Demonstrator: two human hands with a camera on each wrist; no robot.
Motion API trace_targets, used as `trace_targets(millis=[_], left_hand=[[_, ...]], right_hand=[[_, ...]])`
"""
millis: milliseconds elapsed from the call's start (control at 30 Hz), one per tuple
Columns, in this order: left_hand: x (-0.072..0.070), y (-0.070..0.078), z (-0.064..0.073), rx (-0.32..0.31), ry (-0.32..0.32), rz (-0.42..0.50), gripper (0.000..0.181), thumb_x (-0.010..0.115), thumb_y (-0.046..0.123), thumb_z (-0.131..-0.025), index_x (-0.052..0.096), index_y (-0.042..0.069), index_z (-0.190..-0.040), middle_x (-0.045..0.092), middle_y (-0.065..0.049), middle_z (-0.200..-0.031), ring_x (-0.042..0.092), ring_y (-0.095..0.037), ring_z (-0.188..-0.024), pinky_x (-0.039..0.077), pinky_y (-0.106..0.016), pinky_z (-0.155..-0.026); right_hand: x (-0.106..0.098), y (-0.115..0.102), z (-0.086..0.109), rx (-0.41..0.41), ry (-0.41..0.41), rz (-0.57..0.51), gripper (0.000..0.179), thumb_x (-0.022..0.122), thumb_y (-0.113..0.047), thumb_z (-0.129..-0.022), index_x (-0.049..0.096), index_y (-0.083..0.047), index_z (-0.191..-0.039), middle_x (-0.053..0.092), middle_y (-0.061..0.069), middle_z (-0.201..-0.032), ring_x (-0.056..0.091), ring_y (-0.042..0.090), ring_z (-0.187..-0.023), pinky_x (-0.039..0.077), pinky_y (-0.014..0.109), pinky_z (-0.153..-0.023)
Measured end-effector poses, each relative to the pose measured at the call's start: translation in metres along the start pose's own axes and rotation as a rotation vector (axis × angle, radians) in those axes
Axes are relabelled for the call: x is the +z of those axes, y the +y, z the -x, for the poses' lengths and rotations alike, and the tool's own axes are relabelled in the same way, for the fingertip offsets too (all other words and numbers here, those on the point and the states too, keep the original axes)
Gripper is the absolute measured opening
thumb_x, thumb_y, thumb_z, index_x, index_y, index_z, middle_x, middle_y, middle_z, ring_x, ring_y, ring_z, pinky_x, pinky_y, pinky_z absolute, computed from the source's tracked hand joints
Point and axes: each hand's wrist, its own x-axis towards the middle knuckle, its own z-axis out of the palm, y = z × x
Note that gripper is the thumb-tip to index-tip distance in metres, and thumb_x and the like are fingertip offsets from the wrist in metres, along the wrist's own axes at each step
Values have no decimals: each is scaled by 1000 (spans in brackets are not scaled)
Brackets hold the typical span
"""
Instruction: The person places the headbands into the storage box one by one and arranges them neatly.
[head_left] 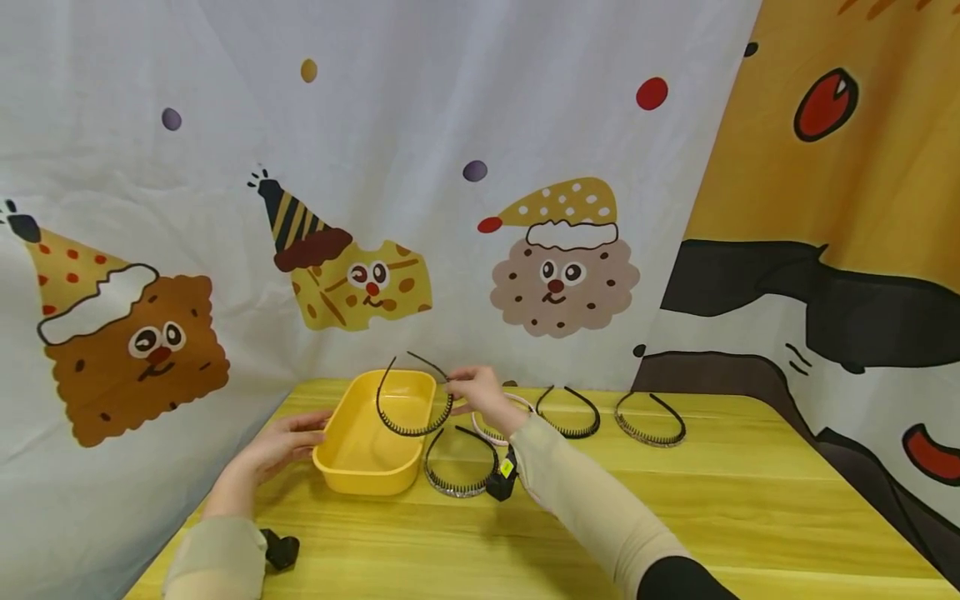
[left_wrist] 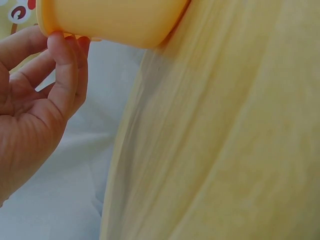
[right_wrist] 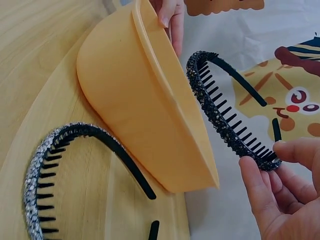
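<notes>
My right hand (head_left: 480,393) pinches a black glittery headband (head_left: 408,432) with comb teeth at one side, holding it up over the yellow plastic basin (head_left: 367,482). In the right wrist view, thumb and fingers meet on the sparkly headband (right_wrist: 212,107), its teeth and both ends showing. My left hand (head_left: 281,446) grips the basin's left rim; the left wrist view has its fingertips at the edge of the basin (left_wrist: 110,22). A silver glittery headband (head_left: 459,490) lies on the table just right of the basin, its teeth visible in the right wrist view.
Right of the basin, a pale pink headband (head_left: 486,437), partly behind my right hand, a black headband (head_left: 581,433) and a glittery brownish headband (head_left: 647,438) lie along the back of the wooden table (head_left: 675,517). A cartoon-printed curtain (head_left: 420,108) hangs behind the table.
</notes>
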Motion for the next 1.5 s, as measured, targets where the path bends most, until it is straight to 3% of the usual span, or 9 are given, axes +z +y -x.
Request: trace_targets(millis=[300,800,1000,1500], left_hand=[[1,1,-1,-24,32,0,58,51,8,-100,25,-11,-148,30,-34,-147,54,-32,-118,50,-31,-88],[1,-1,0,-12,37,14,64,59,14,-97,27,-9,-148,35,-32,-145,60,-10,-104,51,-30,-86],[0,-1,0,-13,37,4,63,58,14,-98,27,-8,-149,34,-32,-146,59,-14,-109,50,-30,-88],[0,3,1,-23,28,20,61,55,11,-99,26,-9,-149,28,-32,-150,57,-17,-115,49,-31,-91]], right_hand=[[12,2,-11,2,-9,29,34,66,-5,-89,61,10,-120,60,14,-98,56,20,-76,58,39,-66],[31,4,-18,11,10,-2,27,66,-2,-88,64,8,-113,60,14,-99,55,20,-74,58,38,-63],[39,5,-23,33,9,-5,28,66,-3,-88,64,9,-114,59,14,-98,55,21,-75,58,41,-67],[52,8,-23,54,37,110,25,67,-2,-87,65,10,-109,58,13,-87,57,21,-74,57,46,-70]])
